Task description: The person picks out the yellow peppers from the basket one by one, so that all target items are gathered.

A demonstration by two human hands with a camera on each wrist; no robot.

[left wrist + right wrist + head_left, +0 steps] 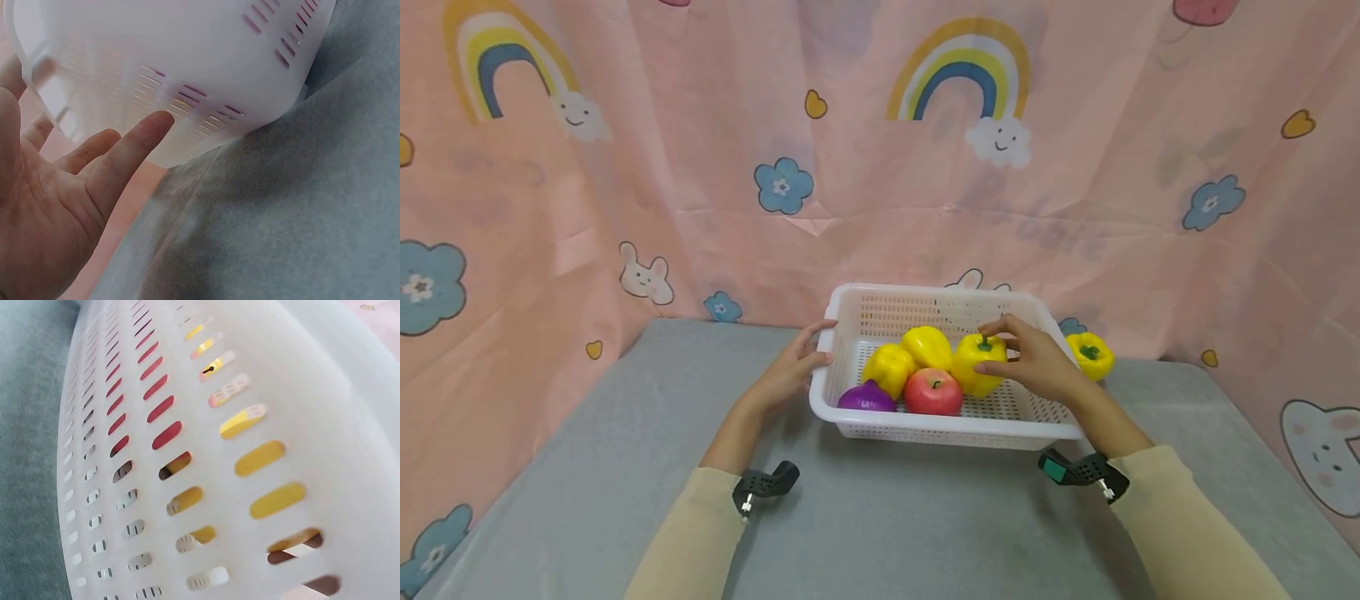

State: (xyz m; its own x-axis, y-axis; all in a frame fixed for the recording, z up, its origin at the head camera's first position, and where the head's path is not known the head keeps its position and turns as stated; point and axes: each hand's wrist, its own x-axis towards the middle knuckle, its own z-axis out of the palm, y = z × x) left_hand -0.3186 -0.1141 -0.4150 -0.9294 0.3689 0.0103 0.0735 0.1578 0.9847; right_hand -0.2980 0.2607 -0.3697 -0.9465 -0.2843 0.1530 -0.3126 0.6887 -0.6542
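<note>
A white plastic basket [925, 426] with slotted walls stands on the grey cloth. At its left end, my left hand [786, 371] holds the rim; the left wrist view shows fingers [134, 140] stretched against the outer wall. My right hand [1033, 358] reaches over the right side and grips a yellow bell pepper [973, 377], thumb in front, fingers near its green stem. Beside that pepper lie a red apple [933, 393], a purple onion [867, 397] and two more yellow peppers [889, 371]. In the right wrist view the basket wall [350, 487] hides most of the hand.
Another yellow bell pepper [1091, 357] lies outside the basket, behind its right end. The grey cloth-covered table [910, 517] reaches back to a pink patterned curtain [865, 242]. Each wrist wears a black camera mount [766, 483].
</note>
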